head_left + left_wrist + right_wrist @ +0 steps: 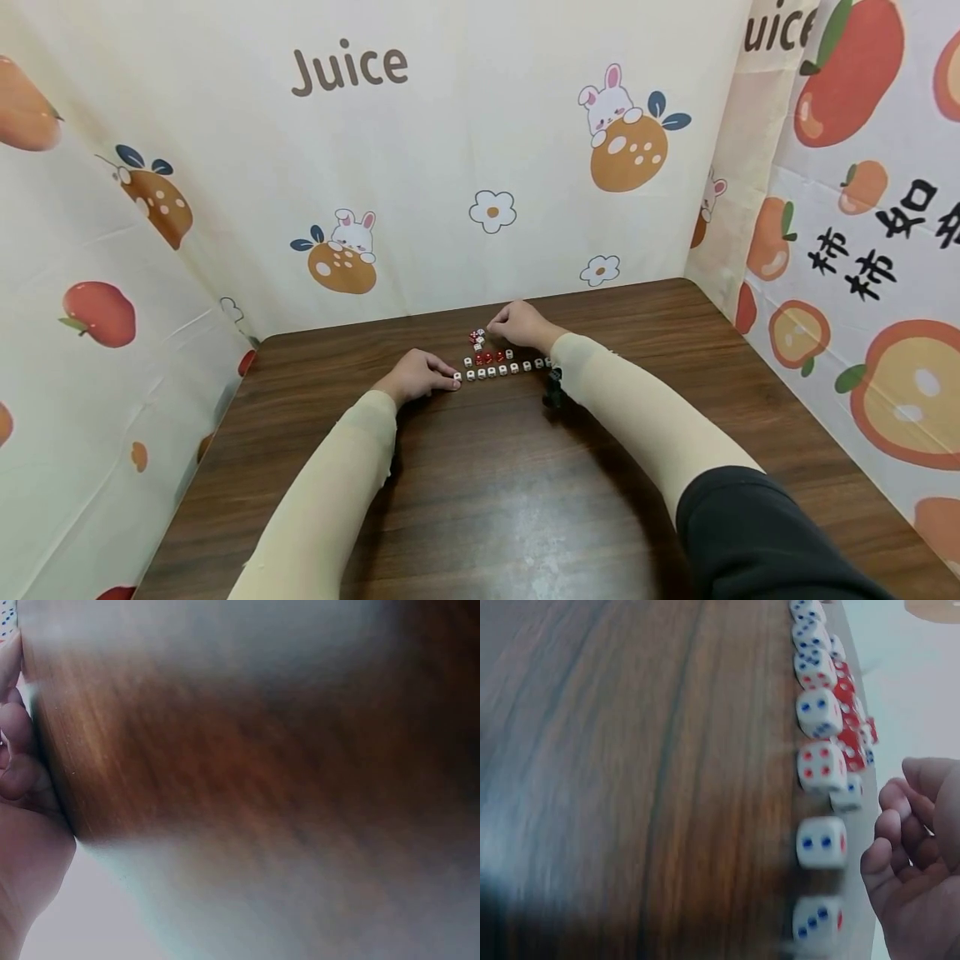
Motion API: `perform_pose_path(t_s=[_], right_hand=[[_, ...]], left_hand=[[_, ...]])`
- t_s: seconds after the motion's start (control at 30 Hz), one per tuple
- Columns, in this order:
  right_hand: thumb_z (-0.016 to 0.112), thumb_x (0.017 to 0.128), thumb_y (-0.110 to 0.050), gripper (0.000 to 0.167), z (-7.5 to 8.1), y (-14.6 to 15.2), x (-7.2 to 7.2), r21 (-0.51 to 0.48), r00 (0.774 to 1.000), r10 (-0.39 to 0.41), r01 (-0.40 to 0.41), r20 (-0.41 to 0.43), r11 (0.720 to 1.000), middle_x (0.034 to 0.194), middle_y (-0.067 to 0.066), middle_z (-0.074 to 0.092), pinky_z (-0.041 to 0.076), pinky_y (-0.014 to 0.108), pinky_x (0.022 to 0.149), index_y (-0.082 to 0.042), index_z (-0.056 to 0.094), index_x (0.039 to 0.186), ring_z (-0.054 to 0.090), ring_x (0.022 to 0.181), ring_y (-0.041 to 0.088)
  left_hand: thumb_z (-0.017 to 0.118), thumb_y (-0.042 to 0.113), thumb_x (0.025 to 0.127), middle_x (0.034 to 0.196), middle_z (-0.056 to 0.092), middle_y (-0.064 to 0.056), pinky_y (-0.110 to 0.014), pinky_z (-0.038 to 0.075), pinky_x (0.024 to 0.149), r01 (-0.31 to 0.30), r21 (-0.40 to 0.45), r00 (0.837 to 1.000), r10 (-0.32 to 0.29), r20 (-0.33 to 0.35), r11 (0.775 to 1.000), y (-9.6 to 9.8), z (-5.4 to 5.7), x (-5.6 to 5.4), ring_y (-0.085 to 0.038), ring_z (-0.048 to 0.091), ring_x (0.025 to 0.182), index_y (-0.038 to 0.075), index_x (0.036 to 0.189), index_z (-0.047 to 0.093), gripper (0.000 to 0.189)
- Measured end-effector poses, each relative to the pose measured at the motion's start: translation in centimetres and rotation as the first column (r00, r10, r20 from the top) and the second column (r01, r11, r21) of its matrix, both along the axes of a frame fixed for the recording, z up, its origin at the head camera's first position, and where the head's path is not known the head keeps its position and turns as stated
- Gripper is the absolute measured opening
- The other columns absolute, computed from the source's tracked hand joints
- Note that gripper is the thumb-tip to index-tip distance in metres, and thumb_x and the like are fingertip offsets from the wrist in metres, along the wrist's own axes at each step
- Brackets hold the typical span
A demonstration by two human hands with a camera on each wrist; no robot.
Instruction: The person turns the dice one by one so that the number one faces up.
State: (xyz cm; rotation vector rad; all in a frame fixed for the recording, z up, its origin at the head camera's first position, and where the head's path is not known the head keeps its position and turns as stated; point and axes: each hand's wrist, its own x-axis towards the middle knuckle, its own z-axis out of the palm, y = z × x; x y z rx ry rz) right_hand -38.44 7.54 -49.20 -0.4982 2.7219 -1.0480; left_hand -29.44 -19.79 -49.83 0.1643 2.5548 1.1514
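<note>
At the left end of the front row, my left hand (422, 375) pinches a white die (457, 377) between thumb and finger. That row of white dice (492, 372) runs rightward toward the right wrist. Behind it is a shorter row with red dice (489, 357) in the middle and a white die at each end. Farther back sits a small cluster of red and white dice (478, 345). My right hand (522, 323) hovers just right of that cluster. Its fingers (889, 825) are loosely curled, with nothing visible in them.
The dice stand on a dark brown wooden table (465, 483), toward its back edge. A fruit-printed curtain (450, 167) rises behind and at both sides. A small black object (553, 390) shows beneath the right wrist.
</note>
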Motion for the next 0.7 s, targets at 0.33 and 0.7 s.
perform_pose_path(t_s=[0.33, 0.7], right_hand=[[0.065, 0.118, -0.028, 0.032, -0.4, -2.1, -0.3, 0.065, 1.000, 0.022, -0.021, -0.015, 0.998, 0.145, 0.011, 0.079, 0.058, 0.048, 0.117, -0.011, 0.082, 0.138, 0.071, 0.139, 0.031], [0.069, 0.116, -0.031, 0.027, -0.6, -2.5, -0.9, 0.124, 0.999, 0.027, -0.024, -0.021, 0.992, 0.131, 0.006, 0.085, 0.062, 0.044, 0.108, -0.014, 0.089, 0.125, 0.078, 0.119, 0.024]], left_hand=[[0.096, 0.027, 0.094, 0.117, 0.085, -0.004, -0.027, 0.053, 0.065, 0.002, 0.003, 1.000, -0.002, 0.010, 1.000, -0.1, 0.1, 0.0, -0.013, 0.058, 0.072, 0.013, 0.111, 0.092, 0.022], [0.096, 0.029, 0.094, 0.114, 0.085, -0.004, -0.027, 0.053, 0.065, 0.001, -0.010, 1.000, -0.001, -0.003, 1.000, -0.1, 0.0, 0.0, -0.013, 0.058, 0.071, 0.015, 0.111, 0.092, 0.022]])
